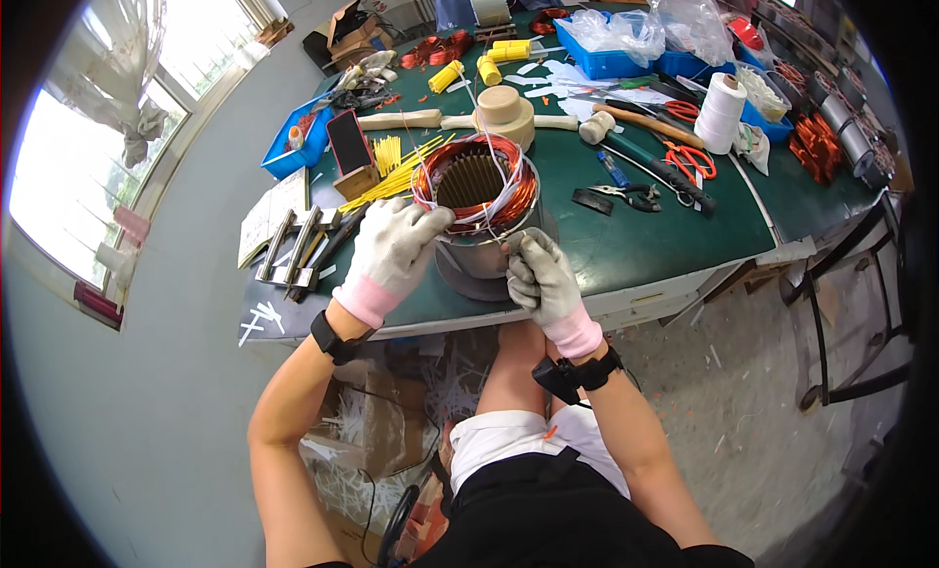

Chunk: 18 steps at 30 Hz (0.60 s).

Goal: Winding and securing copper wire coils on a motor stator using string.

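Observation:
A motor stator stands upright at the table's front edge, its slotted bore facing up. Red-brown copper windings ring its top, with white cord laced around them. My left hand, in a grey-white glove with a pink cuff, rests against the front left of the windings, fingers curled together; whatever they grip is hidden. Just right of the stator's front, my right hand, gloved alike, is closed in a pinch. A thin strand of the white cord runs from the windings to its fingertips.
Behind the stator are a round wooden block and a mallet. Yellow sleeving strips, a phone and a metal frame lie left. Rightward are pliers, red-handled scissors, a thread cone and blue bins.

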Tool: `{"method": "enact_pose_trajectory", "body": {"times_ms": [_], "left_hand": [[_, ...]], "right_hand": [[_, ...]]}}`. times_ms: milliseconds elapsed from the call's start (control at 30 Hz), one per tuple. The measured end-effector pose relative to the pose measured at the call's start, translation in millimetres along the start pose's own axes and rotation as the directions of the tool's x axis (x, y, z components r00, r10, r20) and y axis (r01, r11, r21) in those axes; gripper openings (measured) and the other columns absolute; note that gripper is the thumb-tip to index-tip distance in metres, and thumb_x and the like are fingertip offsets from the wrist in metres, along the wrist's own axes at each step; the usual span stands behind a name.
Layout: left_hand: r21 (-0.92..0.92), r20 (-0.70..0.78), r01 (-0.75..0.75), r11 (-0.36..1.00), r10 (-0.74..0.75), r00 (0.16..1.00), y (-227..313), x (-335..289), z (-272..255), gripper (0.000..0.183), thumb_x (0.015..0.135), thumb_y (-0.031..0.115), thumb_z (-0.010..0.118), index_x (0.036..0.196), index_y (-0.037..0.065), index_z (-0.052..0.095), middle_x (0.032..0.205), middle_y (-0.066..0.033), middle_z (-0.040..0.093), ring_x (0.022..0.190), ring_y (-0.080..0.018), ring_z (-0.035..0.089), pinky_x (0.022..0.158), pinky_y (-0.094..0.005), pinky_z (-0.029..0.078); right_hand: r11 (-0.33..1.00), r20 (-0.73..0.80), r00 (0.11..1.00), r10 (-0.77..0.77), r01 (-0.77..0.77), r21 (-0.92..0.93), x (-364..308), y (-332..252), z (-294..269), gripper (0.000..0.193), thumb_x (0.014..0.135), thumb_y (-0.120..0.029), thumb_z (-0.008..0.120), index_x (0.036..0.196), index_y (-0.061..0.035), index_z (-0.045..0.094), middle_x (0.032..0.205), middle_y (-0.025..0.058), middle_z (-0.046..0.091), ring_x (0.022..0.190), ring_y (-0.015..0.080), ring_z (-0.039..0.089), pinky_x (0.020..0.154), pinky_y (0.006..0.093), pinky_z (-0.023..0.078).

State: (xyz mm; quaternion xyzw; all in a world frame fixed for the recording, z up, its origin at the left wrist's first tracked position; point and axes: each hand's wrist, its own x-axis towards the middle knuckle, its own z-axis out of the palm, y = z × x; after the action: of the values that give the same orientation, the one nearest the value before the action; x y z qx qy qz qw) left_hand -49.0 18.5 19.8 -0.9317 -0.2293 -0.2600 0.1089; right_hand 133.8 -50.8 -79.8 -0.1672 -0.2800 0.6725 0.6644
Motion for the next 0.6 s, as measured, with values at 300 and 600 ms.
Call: {"method": "enact_pose_trajectory", "body": {"times_ms": [300,600], "left_hand": [[-0.32,0.095,0.377,0.869,-0.366,0.926,8,1,-3,0.026,0.084,0.0,0.049,0.108,0.003,0.058,0.089,-0.0157,0.061,0.083,-0.0335,0.057,0.074,-0.0403,0.044],[-0.487,0.068,0.311,0.816,-0.32,0.945,-6,-5,18,0.02,0.083,-0.001,0.048,0.102,-0.001,0.055,0.09,-0.0156,0.061,0.085,-0.0301,0.06,0.079,-0.036,0.048]], "right_hand": [[0.652,-0.021,0.898,-0.44,0.303,-0.695,3,-4,17,0.019,0.094,-0.013,0.047,0.095,-0.0007,0.061,0.068,-0.0027,0.054,0.057,0.0055,0.046,0.051,0.0227,0.041],[-0.201,0.425,0.709,-0.563,0.381,-0.903,43,-6,50,0.013,0.08,-0.019,0.068,0.09,-0.0129,0.063,0.076,0.0069,0.065,0.064,0.0265,0.064,0.055,0.0358,0.05]]}}
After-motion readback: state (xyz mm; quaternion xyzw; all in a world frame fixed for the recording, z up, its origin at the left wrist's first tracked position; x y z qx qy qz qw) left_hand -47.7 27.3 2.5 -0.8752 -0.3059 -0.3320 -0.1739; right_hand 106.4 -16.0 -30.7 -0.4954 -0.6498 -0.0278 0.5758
